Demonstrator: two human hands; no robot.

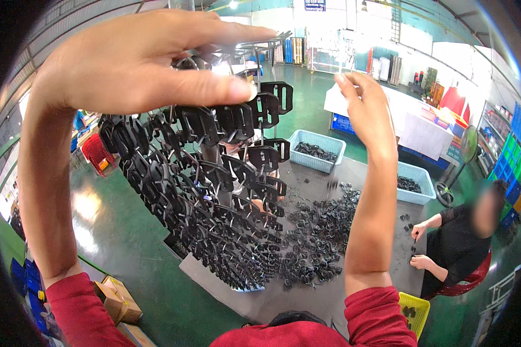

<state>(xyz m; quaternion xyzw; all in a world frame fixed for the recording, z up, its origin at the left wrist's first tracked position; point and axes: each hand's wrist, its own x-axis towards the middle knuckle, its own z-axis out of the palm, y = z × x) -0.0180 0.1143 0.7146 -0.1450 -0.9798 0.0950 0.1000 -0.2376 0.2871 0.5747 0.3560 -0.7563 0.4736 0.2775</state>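
My left hand [139, 63] is raised at the top of a tall rack hung with many black plastic buckles [202, 124]. Its thumb and a finger stretch out apart along the rack's upper metal wires [246, 43], with the thumb tip just above the buckles; other fingers are partly hidden. To the right, my right hand [364, 107] is lifted away from the rack, fingers loosely bent and slightly apart, holding nothing I can see. Below its fingertips a dark blurred streak [331, 185] hangs over a heap of loose black buckles [318, 234] on the grey table [289, 306].
Two light-blue baskets [336, 165] of black pieces stand at the table's far side. A yellow basket [421, 312] sits at the near right. A seated person [460, 246] handles small pieces at the right edge. Cardboard boxes [121, 298] lie on the floor, lower left.
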